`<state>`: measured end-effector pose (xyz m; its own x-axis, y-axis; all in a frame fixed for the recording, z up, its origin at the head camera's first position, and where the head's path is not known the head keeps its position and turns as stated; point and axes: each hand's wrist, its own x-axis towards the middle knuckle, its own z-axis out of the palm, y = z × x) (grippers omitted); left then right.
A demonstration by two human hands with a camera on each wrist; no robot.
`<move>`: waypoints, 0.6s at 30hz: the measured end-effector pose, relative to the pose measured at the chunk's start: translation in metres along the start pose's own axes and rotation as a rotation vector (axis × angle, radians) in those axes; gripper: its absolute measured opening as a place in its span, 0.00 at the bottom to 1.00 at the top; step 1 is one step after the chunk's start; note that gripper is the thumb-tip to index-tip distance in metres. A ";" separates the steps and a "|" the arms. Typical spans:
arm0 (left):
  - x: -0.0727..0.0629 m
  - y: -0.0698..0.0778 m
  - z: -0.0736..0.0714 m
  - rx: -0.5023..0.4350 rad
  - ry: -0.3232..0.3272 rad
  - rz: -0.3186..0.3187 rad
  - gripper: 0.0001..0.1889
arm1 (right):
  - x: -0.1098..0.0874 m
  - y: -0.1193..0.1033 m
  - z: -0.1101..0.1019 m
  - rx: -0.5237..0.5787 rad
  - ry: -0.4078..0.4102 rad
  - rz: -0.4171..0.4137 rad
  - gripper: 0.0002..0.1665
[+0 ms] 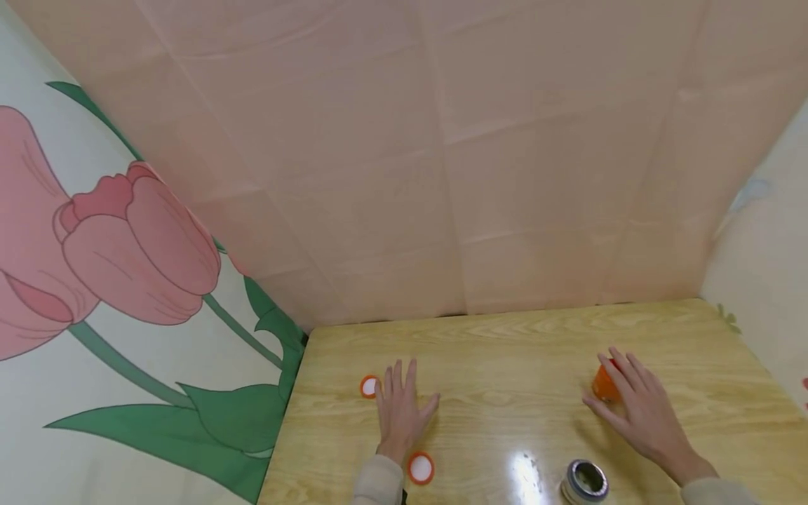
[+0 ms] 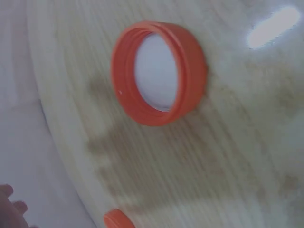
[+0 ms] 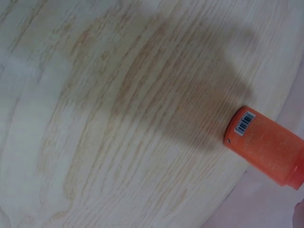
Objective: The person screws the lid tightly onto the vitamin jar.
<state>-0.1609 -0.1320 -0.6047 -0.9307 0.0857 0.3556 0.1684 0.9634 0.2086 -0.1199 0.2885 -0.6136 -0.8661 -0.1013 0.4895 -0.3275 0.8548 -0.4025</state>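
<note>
My left hand (image 1: 400,415) is held over the table with its fingers spread and nothing in them. Two orange screw lids lie near it, their white insides facing up: one lid (image 1: 421,468) by the wrist, the other lid (image 1: 369,386) beside the fingertips. The left wrist view shows the nearer lid (image 2: 194,71) close up. On the right, an orange container (image 3: 266,147) with a barcode label stands on the table. My right hand (image 1: 650,417) is beside and partly over it, fingers extended, hiding part of it. A fingertip (image 3: 299,216) shows apart from the container.
A small jar (image 1: 585,482) with a metal rim and a dark inside stands at the front edge of the view, left of the right forearm. The wood-grain table (image 1: 492,365) meets a pinkish sheet (image 1: 442,175) behind. A tulip-painted wall (image 1: 233,407) borders the left side.
</note>
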 end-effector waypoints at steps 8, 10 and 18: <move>-0.011 -0.003 0.002 -0.069 -0.066 0.003 0.41 | -0.007 0.000 0.000 0.026 0.015 -0.006 0.50; -0.012 -0.002 0.002 -0.072 -0.080 0.000 0.41 | -0.008 -0.001 0.000 0.026 0.016 -0.005 0.49; -0.017 -0.003 0.002 -0.092 -0.107 -0.005 0.41 | -0.013 0.001 0.002 0.031 0.043 -0.022 0.49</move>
<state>-0.1464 -0.1355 -0.6127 -0.9602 0.1122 0.2557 0.1880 0.9370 0.2946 -0.1097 0.2898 -0.6221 -0.8420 -0.0975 0.5305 -0.3583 0.8363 -0.4149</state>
